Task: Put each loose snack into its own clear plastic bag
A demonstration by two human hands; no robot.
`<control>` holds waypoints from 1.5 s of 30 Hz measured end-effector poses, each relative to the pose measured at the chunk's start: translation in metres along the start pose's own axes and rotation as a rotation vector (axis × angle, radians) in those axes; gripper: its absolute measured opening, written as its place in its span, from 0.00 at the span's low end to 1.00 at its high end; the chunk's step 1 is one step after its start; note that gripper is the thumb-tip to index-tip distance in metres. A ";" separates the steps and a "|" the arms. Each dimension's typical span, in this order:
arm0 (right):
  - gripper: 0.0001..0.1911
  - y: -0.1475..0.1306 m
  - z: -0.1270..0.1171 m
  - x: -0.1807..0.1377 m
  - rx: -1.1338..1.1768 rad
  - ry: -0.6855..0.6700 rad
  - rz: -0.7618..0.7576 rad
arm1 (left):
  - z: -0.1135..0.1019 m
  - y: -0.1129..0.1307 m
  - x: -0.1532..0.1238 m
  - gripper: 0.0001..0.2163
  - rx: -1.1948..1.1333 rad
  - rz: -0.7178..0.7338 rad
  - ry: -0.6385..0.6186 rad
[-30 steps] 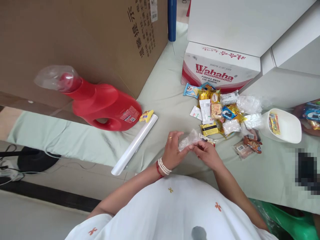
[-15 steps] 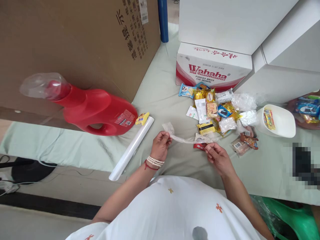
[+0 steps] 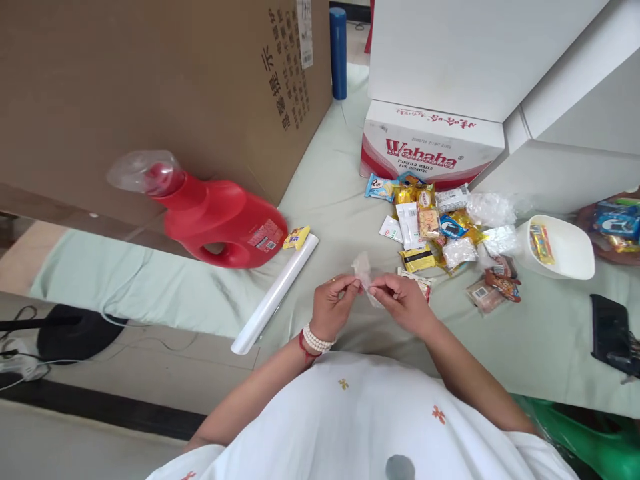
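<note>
My left hand (image 3: 334, 305) and my right hand (image 3: 404, 305) meet over the cloth-covered surface, fingertips pinched close together. Between them is a crumpled strip of thin, clear plastic (image 3: 362, 265), each hand gripping part of it. Its upper end sticks up past my fingers, and the lower part is partly hidden by my right hand. Just beyond the right hand, a red and white packet (image 3: 423, 287) is half covered. Wrapped snacks (image 3: 429, 224) lie in a pile past it. To the left is a roll of clear plastic film (image 3: 275, 295), with a small yellow packet (image 3: 296, 238) at its far end.
A large red bottle (image 3: 225, 223) lies at left against a big cardboard box (image 3: 200, 87). A Wahaha carton (image 3: 430, 147) stands behind the snacks. At right are a white bowl (image 3: 575, 250) with a packet inside and a black phone (image 3: 609, 330).
My hands have come together from holding the plastic strip stretched between them. The strip is now bunched up. The view has shifted slightly.
</note>
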State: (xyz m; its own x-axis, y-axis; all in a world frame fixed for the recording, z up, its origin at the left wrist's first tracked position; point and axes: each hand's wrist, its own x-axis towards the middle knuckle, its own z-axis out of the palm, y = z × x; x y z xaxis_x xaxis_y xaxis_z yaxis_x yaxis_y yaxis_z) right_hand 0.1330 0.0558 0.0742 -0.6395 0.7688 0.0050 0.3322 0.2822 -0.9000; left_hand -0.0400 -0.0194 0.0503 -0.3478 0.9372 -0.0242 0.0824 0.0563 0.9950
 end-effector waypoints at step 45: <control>0.14 0.024 -0.007 0.007 0.943 0.413 0.289 | 0.017 -0.023 0.022 0.26 -0.222 -0.418 -0.167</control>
State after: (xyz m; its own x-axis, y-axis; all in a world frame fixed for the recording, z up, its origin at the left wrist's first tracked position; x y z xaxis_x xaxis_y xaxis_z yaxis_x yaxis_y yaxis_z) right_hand 0.1413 0.0721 0.0557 -0.2791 0.9202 -0.2744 -0.3498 -0.3636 -0.8634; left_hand -0.0340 0.0059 0.0251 -0.1526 0.8933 -0.4227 -0.2393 0.3815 0.8928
